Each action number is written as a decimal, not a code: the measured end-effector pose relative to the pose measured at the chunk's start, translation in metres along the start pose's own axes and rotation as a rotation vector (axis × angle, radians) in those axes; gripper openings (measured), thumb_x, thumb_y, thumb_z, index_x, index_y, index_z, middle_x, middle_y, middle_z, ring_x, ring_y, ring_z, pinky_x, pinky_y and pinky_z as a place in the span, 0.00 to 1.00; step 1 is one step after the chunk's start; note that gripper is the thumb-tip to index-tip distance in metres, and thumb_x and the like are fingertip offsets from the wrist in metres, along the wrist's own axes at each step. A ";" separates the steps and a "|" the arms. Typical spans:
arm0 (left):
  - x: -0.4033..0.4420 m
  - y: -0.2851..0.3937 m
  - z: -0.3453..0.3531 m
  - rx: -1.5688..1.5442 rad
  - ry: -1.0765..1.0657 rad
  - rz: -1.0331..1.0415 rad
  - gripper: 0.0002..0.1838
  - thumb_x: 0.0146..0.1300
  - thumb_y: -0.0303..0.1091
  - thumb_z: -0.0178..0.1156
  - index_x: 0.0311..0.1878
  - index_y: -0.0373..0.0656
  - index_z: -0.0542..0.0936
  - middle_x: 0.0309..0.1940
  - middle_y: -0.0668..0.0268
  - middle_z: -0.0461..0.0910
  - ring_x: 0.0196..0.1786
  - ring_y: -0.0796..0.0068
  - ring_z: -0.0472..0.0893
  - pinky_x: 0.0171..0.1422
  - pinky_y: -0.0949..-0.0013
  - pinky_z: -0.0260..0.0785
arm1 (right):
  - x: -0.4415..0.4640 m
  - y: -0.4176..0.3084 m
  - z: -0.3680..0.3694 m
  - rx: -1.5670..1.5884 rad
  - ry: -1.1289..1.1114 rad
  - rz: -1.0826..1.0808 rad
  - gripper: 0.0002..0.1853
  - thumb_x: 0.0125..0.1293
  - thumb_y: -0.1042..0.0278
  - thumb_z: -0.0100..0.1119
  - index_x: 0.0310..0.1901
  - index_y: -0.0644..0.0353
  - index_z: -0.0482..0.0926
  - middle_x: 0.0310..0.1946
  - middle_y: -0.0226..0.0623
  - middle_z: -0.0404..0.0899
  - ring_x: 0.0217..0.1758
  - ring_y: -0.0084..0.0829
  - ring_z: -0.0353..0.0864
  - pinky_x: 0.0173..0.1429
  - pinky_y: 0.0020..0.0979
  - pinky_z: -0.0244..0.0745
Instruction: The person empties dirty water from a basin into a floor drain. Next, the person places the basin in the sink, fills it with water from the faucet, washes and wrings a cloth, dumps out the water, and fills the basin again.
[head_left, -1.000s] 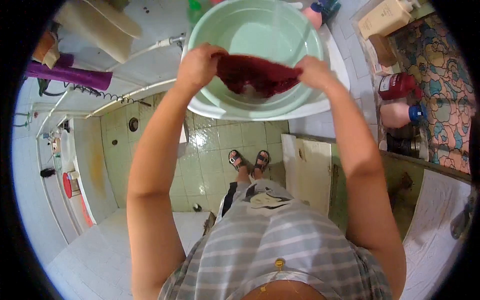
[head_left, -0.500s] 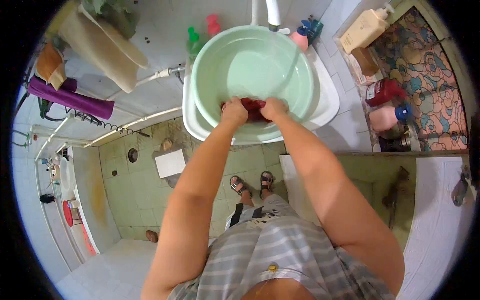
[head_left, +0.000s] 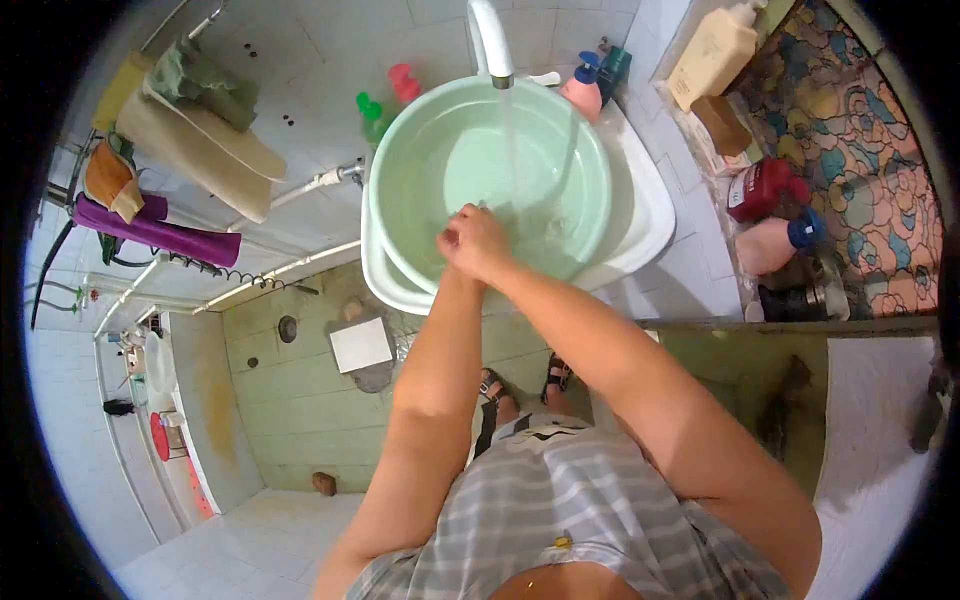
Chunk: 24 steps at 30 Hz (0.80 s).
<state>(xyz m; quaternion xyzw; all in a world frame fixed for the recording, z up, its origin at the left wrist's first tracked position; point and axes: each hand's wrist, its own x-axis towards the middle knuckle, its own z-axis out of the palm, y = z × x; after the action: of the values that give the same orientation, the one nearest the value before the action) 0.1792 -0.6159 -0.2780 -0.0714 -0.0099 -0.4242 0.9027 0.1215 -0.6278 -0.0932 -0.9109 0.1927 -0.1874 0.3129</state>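
A pale green basin (head_left: 378,200) stands in the white sink, and water runs into it from the white faucet (head_left: 490,45). Over the near side of the basin my two hands are pressed together. My right hand (head_left: 482,240) lies across the front, its fingers curled. Mostly covered by it, my left hand (head_left: 452,246) also has its fingers bent in. Whatever is between them is hidden; the dark red cloth seen a moment earlier does not show now.
Around the white sink (head_left: 645,200) stand a green-capped bottle (head_left: 372,120), a red-pink pump bottle (head_left: 404,82) and a blue-topped pump bottle (head_left: 582,95). Several bottles, including a cream one (head_left: 712,58), line the right ledge. Towels (head_left: 200,165) hang at left.
My hands have come together from apart, the right moving left over the other. The dark red cloth has gone out of sight. The view has shifted slightly, and the water stream is now plainly visible.
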 end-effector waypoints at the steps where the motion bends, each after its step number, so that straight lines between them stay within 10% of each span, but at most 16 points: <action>1: -0.003 0.003 0.014 0.058 0.115 -0.129 0.14 0.59 0.47 0.46 0.36 0.48 0.71 0.34 0.66 0.73 0.36 0.68 0.73 0.41 0.62 0.68 | 0.004 0.003 0.000 0.006 0.020 0.057 0.08 0.44 0.61 0.57 0.23 0.55 0.78 0.33 0.39 0.75 0.40 0.42 0.73 0.43 0.39 0.69; 7: -0.009 0.019 0.119 0.709 0.974 -0.213 0.18 0.58 0.49 0.49 0.39 0.43 0.70 0.38 0.61 0.74 0.37 0.62 0.75 0.41 0.56 0.69 | 0.005 0.093 -0.020 -0.213 -0.288 0.423 0.19 0.57 0.50 0.48 0.33 0.59 0.77 0.38 0.46 0.75 0.40 0.43 0.75 0.44 0.38 0.70; 10: -0.006 0.029 0.166 1.158 0.900 -0.041 0.18 0.58 0.48 0.48 0.41 0.42 0.70 0.38 0.61 0.74 0.39 0.62 0.75 0.45 0.52 0.66 | -0.010 0.082 -0.023 -0.534 -0.152 0.299 0.22 0.60 0.47 0.44 0.42 0.58 0.75 0.47 0.46 0.70 0.47 0.42 0.72 0.49 0.39 0.68; 14: 0.001 0.032 0.167 1.107 0.989 -0.293 0.21 0.59 0.52 0.46 0.47 0.46 0.69 0.45 0.61 0.72 0.48 0.58 0.72 0.48 0.45 0.64 | -0.012 0.079 -0.014 -0.556 -0.778 0.059 0.16 0.57 0.61 0.49 0.46 0.57 0.73 0.51 0.45 0.65 0.51 0.41 0.70 0.53 0.41 0.65; 19: -0.005 0.012 0.155 1.152 1.089 -0.188 0.31 0.58 0.60 0.42 0.53 0.43 0.68 0.49 0.60 0.70 0.53 0.61 0.69 0.51 0.43 0.58 | 0.010 0.088 -0.012 -0.192 -0.397 0.433 0.09 0.47 0.71 0.57 0.33 0.60 0.75 0.33 0.43 0.75 0.39 0.39 0.76 0.42 0.35 0.72; 24: -0.016 0.019 0.124 0.482 0.696 -0.209 0.27 0.60 0.55 0.43 0.52 0.43 0.67 0.51 0.59 0.68 0.53 0.59 0.67 0.56 0.53 0.61 | -0.016 -0.013 -0.042 0.347 -0.288 -0.050 0.11 0.43 0.69 0.61 0.25 0.62 0.70 0.26 0.39 0.72 0.32 0.38 0.72 0.39 0.33 0.68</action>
<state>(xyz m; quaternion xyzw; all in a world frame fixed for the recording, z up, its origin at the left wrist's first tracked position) 0.1891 -0.5747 -0.1584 0.2900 0.1893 -0.4977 0.7952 0.0913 -0.6315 -0.0571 -0.8653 0.0882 -0.0937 0.4844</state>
